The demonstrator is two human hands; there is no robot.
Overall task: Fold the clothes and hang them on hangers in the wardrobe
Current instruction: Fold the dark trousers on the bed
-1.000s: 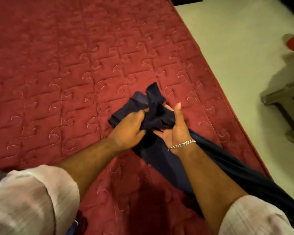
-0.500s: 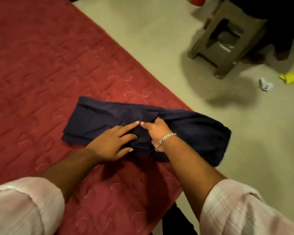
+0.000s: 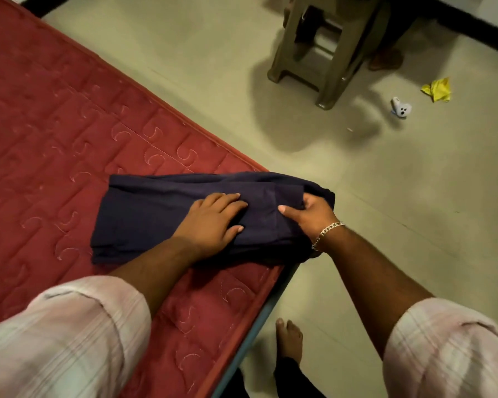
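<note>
Red quilted mattress (image 3: 69, 116) now carries the navy garment (image 3: 144, 214) as a flat folded stack at its edge, no longer bunched between 2 hands, left hand (image 3: 213, 222) pressing flat-fingered, right hand (image 3: 308, 214) gripping the overhanging end, so hanging comes next.

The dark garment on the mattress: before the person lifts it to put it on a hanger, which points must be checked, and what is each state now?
1. Dark garment folded into a compact stack: ok.
2. Left hand presses flat on it: ok.
3. Right hand grips the end at the edge of the mattress: ok.
4. End overhangs the mattress edge: not ok.
5. Hanger within reach: cannot tell.
</note>
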